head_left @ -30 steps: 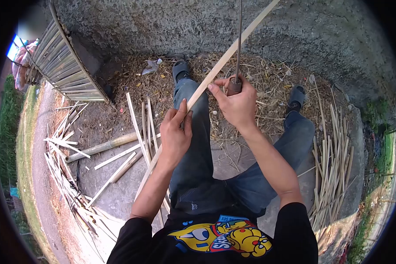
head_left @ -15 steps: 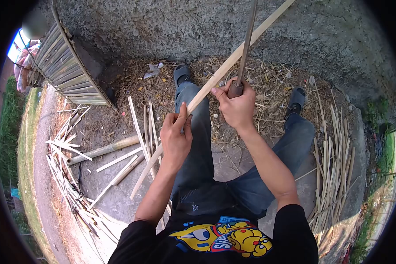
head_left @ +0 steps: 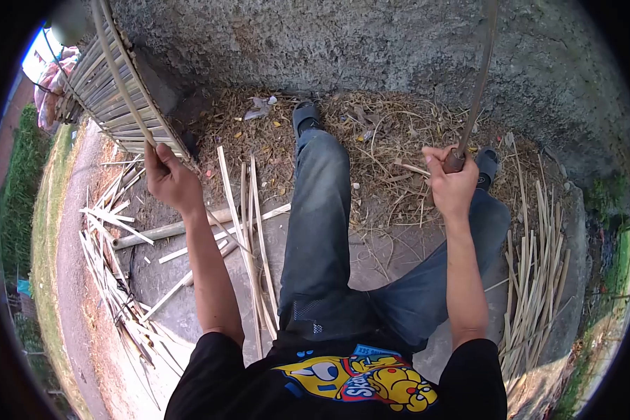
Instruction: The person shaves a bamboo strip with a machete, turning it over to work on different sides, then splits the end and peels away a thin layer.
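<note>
My left hand point(head_left: 171, 183) is closed on a long bamboo strip point(head_left: 122, 84), which rises from the fingers past the top edge at the upper left. My right hand point(head_left: 453, 180) is wrapped around the dark handle of a long-bladed knife point(head_left: 474, 105). Its narrow blade points upward in front of the wall, and the tip lies outside the view. The two hands are wide apart, and the blade is well away from the strip.
Bundles of bamboo strips lie at the left point(head_left: 108, 273) and right point(head_left: 535, 280). A thick bamboo pole point(head_left: 171, 227) and loose strips point(head_left: 248, 238) rest near my left leg. A slatted bamboo panel point(head_left: 119, 87) leans by the rough wall point(head_left: 315, 49). Shavings point(head_left: 385, 147) cover the ground.
My left hand has moved up and left, taking the bamboo strip away from the knife. My right hand has shifted right with the knife. The hands are now farther apart.
</note>
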A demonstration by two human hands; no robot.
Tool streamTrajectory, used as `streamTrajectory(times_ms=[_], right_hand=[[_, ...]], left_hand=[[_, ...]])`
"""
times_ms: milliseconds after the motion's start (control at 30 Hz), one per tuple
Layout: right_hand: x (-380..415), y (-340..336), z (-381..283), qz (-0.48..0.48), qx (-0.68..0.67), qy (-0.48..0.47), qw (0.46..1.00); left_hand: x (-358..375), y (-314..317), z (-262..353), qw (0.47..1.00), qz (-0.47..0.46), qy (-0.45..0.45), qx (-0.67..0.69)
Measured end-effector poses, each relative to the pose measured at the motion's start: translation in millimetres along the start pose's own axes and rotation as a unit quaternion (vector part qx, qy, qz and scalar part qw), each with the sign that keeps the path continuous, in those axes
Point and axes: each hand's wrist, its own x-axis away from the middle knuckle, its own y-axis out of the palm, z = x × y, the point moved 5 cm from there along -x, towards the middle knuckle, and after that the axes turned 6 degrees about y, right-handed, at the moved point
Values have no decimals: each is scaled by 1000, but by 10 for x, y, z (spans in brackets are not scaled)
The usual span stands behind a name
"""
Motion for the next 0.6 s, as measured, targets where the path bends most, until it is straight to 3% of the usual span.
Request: streamTrajectory(times_ms=[100,200,267,367,433,600], right_hand=[[-90,-210,-63,8,57,40,998],[-66,-180,-37,-16,-17,62,998],[20,-72,22,-60,-76,80,992],[202,196,22,-105,-146,101,978],[304,413,17,-120,-189,102,969],[456,787,-176,-149,-291,115,938]], left_hand=[[-410,-294,275,987,133,23,84],[-761,-525,495,966,219,52,124],[-792,-490,547,946,201,21,254],[-480,-239,574,938,104,-44,327],[-46,22,519,926,58,-140,347],[1179,552,687,822,-20,-353,446]])
